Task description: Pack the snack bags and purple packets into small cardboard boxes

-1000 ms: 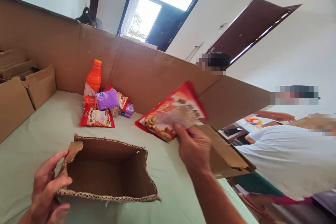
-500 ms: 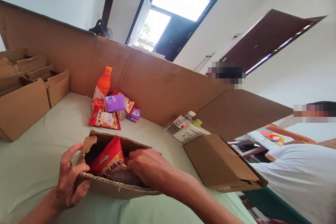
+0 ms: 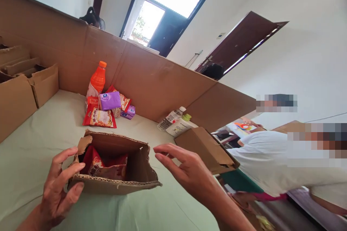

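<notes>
An open-topped cardboard box [image 3: 141,177] with ragged edges sits on the pale green table [image 3: 32,144]. Inside it lies a red snack packet [image 3: 104,166]. My left hand [image 3: 58,187] rests on the box's left corner, fingers spread around the torn flap. My right hand [image 3: 184,168] hovers just right of the box, fingers stretched out and holding nothing.
At the back stand an orange drink bottle [image 3: 97,79], a purple tissue pack [image 3: 110,100] and more red snack packets [image 3: 99,118]. Two bottles [image 3: 175,122] lie by a flat cardboard box [image 3: 206,148]. Cardboard walls [image 3: 151,79] surround the table; boxes [image 3: 16,94] stack at left. People work at right.
My right hand carried the red snack packet from the air into the box, let go of it and has come out to the right, fingers open.
</notes>
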Demonstrator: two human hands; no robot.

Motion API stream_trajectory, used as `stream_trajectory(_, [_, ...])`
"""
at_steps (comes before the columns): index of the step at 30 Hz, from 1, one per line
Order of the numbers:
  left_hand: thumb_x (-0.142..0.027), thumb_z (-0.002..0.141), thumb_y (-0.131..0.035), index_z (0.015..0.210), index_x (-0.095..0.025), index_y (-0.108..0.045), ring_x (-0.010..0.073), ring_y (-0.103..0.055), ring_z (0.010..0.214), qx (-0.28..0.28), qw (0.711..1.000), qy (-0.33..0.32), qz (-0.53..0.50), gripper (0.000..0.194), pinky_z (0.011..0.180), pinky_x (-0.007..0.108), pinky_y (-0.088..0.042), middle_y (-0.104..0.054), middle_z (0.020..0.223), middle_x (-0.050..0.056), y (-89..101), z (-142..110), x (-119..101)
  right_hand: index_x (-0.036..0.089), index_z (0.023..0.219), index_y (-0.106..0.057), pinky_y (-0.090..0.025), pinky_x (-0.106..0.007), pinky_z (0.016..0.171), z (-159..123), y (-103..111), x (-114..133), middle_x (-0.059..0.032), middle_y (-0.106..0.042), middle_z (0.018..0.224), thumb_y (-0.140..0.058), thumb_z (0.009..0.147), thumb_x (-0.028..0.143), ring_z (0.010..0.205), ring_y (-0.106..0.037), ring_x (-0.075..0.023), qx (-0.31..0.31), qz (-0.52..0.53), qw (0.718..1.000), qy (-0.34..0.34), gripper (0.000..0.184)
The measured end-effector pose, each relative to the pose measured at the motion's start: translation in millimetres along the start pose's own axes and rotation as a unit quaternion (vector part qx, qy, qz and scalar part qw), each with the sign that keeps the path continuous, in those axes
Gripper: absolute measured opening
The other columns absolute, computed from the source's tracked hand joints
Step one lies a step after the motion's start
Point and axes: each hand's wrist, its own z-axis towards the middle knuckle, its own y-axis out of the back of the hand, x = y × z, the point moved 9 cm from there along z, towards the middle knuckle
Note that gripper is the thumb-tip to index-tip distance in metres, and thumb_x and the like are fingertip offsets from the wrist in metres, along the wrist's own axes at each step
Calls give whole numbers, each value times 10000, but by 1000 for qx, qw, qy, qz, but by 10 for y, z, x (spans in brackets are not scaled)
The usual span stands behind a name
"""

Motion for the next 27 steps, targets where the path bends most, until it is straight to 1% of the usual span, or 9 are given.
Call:
stream_trajectory(4, [-150,955,-501,1379,-288,-533,226,-524,1273,20,1000,-2,10,447,1071,365,-460,-532,1382,71,-59,66,-26,192,1201,-718,-536,-389,918,-237,-350,86,-119,-751,1147,-351,1013,617,1066,-677,-259,79,30,996,7,592])
stream_trajectory(8, [-217,975,-499,1511,-248,-352,216,-617,1148,36,998,9,59,556,1066,385,-480,-669,1148,61,-88,166,1,206,1347,-643,-557,-424,871,-292,-638,195,-122,-749,1105,-306,983,701,990,-672,-267,162,57,985,29,701])
stream_trajectory(10, [-264,985,-507,1475,-243,-390,211,-653,1089,41,993,18,112,504,1024,366,-515,-687,1111,53,-84,213,16,228,1355,-632,-565,-423,882,-249,-603,153,-123,-729,1180,-408,971,673,1045,-670,-271,148,62,986,39,629])
stream_trajectory(13, [-272,982,-525,1392,-231,-469,208,-657,1079,45,984,-13,169,416,985,335,-538,-668,1154,60,-97,263,-56,244,1326,-634,-523,-465,999,-95,-356,70,-129,-655,1337,-499,979,562,1209,-616,-287,28,63,995,67,490])
stream_trajectory(15, [-224,977,-526,1377,-217,-479,213,-623,1143,33,982,-35,184,402,1007,336,-523,-626,1224,81,-97,274,-115,230,1376,-585,-462,-517,1065,-6,-255,70,-146,-604,1403,-505,981,544,1284,-563,-305,-35,45,994,89,511])
stream_trajectory(18, [-193,964,-542,1358,-209,-501,224,-573,1184,0,980,-21,200,396,1008,362,-511,-482,1418,130,-59,260,-101,191,1342,-606,-466,-511,1032,22,-470,214,-163,-643,1338,-502,956,625,1216,-596,-309,33,29,988,150,589])
stream_trajectory(20, [-201,971,-518,1367,-215,-501,236,-547,1215,11,981,1,193,397,1018,385,-503,-421,1491,134,-79,242,-23,160,1289,-636,-465,-502,1014,-48,-669,285,-173,-656,1304,-494,948,649,1178,-607,-308,93,18,980,174,613])
stream_trajectory(24, [-170,980,-425,1350,-240,-519,248,-464,1358,84,987,-12,136,388,1107,418,-443,-589,1342,75,-223,230,69,162,1437,-513,-386,-550,1081,-148,-838,249,-210,-515,1471,-565,898,654,1339,-473,-360,101,-45,977,183,733])
stream_trajectory(27, [-162,967,-428,1262,-250,-578,244,-478,1348,88,987,-16,132,342,1090,418,-457,-627,1286,58,-232,274,83,244,1492,-465,-282,-601,1137,-83,-933,198,-198,-395,1561,-689,779,693,1439,-328,-412,125,-91,970,190,872])
